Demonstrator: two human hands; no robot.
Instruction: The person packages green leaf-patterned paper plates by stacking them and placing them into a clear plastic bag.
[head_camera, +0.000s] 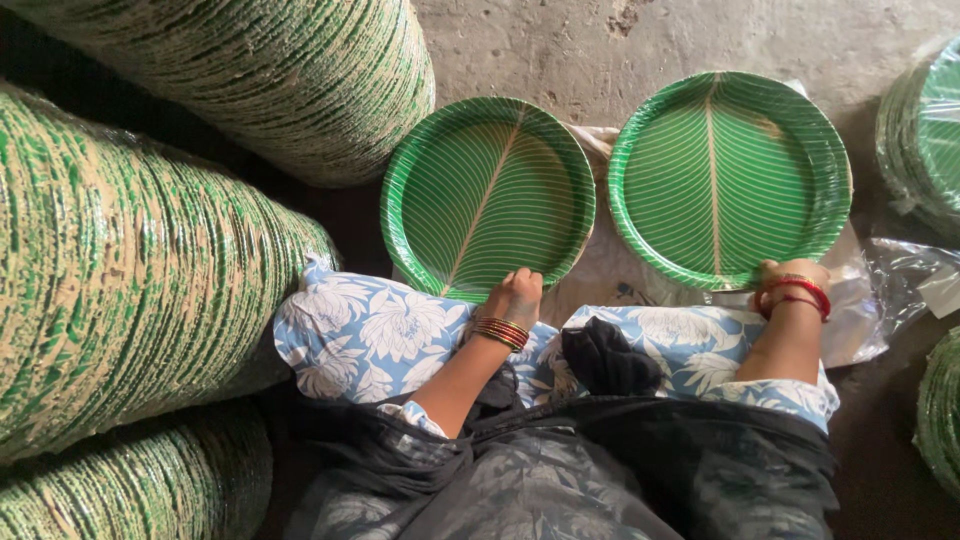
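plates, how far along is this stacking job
Done: long wrapped rolls of stacked plates lie on the left. In hand: the left hand grips the near rim of one green leaf-print plate, the right hand another plate. Left: both lie unwrapped on clear plastic.

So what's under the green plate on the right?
Under the right green plate, clear plastic wrap and a pale sheet lie on the grey floor. The right hand holds the near rim. Whether more plates are stacked beneath it is hidden.
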